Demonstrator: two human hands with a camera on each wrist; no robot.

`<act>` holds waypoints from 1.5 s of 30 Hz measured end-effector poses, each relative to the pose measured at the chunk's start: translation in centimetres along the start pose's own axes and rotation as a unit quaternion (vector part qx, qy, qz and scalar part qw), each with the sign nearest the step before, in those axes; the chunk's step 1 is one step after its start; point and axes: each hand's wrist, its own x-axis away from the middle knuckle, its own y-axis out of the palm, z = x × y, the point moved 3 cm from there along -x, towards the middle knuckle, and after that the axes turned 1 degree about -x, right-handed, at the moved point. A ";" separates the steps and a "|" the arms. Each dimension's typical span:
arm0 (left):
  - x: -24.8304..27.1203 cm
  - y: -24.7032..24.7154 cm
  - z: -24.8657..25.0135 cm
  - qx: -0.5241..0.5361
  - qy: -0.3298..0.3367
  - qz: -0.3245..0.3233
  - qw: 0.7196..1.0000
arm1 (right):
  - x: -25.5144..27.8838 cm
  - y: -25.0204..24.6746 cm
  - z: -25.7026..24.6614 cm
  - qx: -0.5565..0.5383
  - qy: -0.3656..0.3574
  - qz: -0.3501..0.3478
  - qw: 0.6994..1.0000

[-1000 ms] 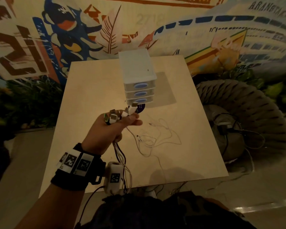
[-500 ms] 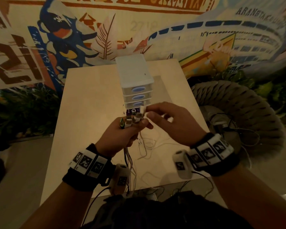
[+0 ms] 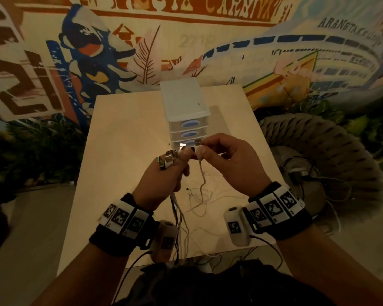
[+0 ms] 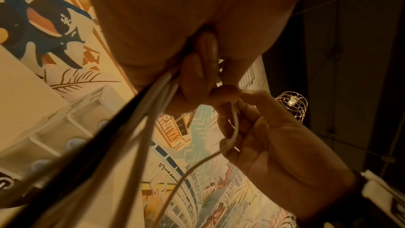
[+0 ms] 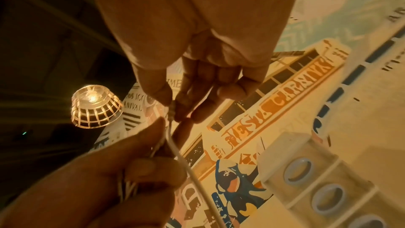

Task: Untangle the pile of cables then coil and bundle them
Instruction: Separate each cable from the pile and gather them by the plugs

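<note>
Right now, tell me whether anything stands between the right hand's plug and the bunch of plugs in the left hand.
Nothing visible does. The right hand pinches the white USB plug right beside the left hand, which grips the bunch of plugs. Only a small gap of air separates them; the drawer unit stands behind.

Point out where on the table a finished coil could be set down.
The table shows bare wood along its left side, from the drawer unit down to the near edge, and a strip right of the drawers. The near middle is crowded: loose cables lie there, under the left hand and right hand.
</note>
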 end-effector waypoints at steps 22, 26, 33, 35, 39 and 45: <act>-1.1 1.4 0.0 -0.043 0.081 -0.019 0.996 | -1.5 2.6 -3.4 0.215 -0.175 -0.132 0.952; -1.4 1.6 0.0 -0.178 0.035 0.006 0.983 | -2.1 3.9 -2.9 0.237 -0.152 -0.172 0.944; -0.5 1.6 -0.2 0.052 0.024 -0.022 0.998 | -1.7 3.1 -1.8 0.172 -0.097 -0.146 0.969; -1.0 1.3 0.0 0.126 0.028 -0.018 0.991 | -1.7 2.7 -0.4 0.025 -0.022 -0.118 0.992; -1.7 0.7 1.1 0.154 0.071 -0.010 0.985 | -0.3 4.8 2.2 -0.150 0.101 -0.251 0.951; -1.8 -0.2 1.8 -0.003 0.114 -0.014 0.993 | 0.5 4.8 3.1 0.030 0.178 -0.268 0.946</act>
